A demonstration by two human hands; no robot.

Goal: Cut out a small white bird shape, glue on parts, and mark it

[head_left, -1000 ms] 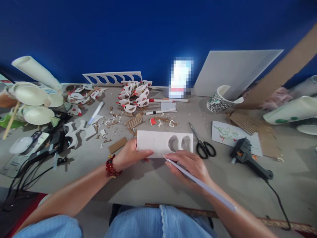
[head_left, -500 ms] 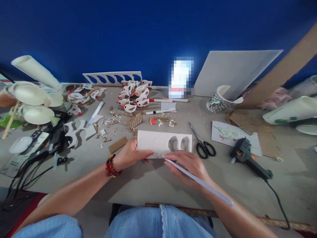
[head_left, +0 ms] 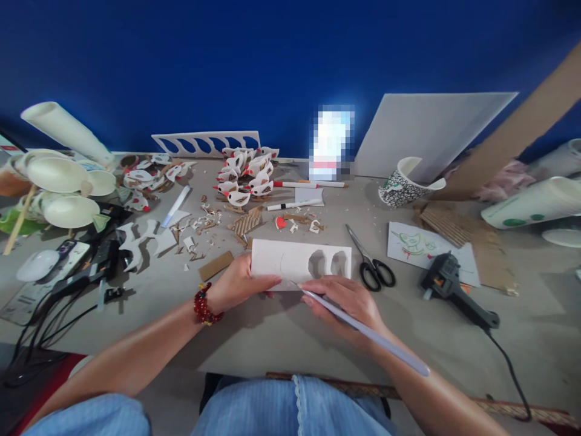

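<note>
A white card strip (head_left: pixel 297 260) lies across the space between my hands, with two oval holes at its right end and a faint curved line near its middle. My left hand (head_left: pixel 238 281) is closed on its left end, thumb on top. In my right hand (head_left: pixel 345 300) is a long pale lilac pen-shaped tool (head_left: pixel 376 339), whose thin tip touches or hovers just over the strip's lower edge. Black-handled scissors (head_left: pixel 372 263) lie just right of the strip. Paper and cardboard scraps (head_left: pixel 247 224) are scattered beyond it.
Several white paper birds (head_left: pixel 247 175) stand at the back. A glue gun (head_left: pixel 454 287) and a cut patterned cup (head_left: pixel 406 184) are on the right. Cables, a power strip (head_left: pixel 68 266) and stacked cups (head_left: pixel 68 209) fill the left. A bright pixelated screen (head_left: pixel 331 142) stands behind.
The tip of the lilac tool has shifted slightly left along the strip's lower edge. My left hand and the strip have barely moved.
</note>
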